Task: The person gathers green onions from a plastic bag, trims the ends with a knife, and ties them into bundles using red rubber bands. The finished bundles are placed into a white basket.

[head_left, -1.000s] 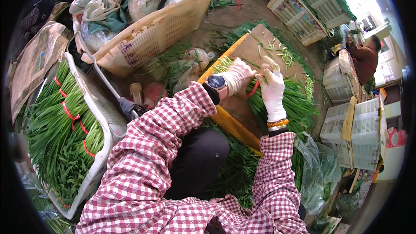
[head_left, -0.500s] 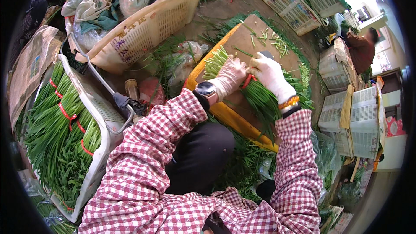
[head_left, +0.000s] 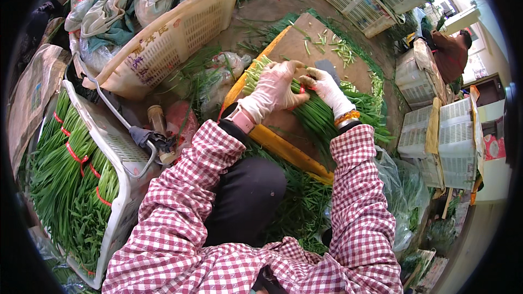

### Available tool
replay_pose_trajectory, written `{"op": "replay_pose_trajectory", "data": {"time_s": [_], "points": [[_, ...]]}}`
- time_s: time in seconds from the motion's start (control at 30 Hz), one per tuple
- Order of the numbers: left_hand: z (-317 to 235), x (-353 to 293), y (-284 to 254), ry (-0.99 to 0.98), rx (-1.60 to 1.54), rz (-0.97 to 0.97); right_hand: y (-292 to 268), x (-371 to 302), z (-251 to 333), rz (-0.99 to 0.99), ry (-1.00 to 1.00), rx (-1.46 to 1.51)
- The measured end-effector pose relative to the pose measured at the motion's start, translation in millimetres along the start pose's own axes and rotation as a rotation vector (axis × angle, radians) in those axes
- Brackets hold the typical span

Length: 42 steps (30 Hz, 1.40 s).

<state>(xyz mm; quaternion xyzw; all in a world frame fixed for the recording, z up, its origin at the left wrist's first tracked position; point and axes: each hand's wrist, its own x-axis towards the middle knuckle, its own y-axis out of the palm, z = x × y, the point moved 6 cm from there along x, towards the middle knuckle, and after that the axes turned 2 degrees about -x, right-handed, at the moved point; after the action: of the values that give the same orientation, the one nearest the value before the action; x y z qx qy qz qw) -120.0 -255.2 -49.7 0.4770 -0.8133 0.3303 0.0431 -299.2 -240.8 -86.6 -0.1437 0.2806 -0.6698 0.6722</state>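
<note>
A bunch of garlic chives (head_left: 317, 115), long and green with pale cut ends pointing left, lies on a brown board (head_left: 290, 43) with a yellow edge. My left hand (head_left: 274, 88), in a white glove, wraps over the bunch near its pale ends, thumb and fingers on either side. My gloved right hand (head_left: 325, 91) is closed just right of it, fingertips pinched above the bunch; what they hold is too small to make out. A red tie (head_left: 303, 90) shows on the bunch between the hands. Beyond my right hand, a flat grey blade-like piece (head_left: 329, 69) rests on the board.
At left, a white crate (head_left: 121, 207) holds chive bundles with red ties. Behind it stands a beige crate (head_left: 180, 35) of cloths and plastic. Cut stem pieces (head_left: 343, 51) litter the board. White crates (head_left: 455, 130) and a person (head_left: 449, 54) are at right.
My left hand has rolled over on the bunch and spread its grip, hiding the watch face. My right hand has drawn slightly apart from it. The whole view has shifted a little.
</note>
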Motion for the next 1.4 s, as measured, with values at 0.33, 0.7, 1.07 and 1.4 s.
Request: {"op": "replay_pose_trajectory", "data": {"time_s": [0.33,0.7,1.07,1.4], "points": [[-5,4,33,0.376,0.291,-0.092,-1,9,-5,0.24,-0.161,0.136],[23,14,21,-0.201,-0.062,-0.056,3,-47,51,-0.401,-0.408,-0.512],[33,48,32,-0.217,0.152,0.306,47,-68,86,-0.47,-0.594,-1.225],[-8,-23,20,0.311,0.312,-0.139,24,-101,75,-0.268,-0.538,-0.944]]}}
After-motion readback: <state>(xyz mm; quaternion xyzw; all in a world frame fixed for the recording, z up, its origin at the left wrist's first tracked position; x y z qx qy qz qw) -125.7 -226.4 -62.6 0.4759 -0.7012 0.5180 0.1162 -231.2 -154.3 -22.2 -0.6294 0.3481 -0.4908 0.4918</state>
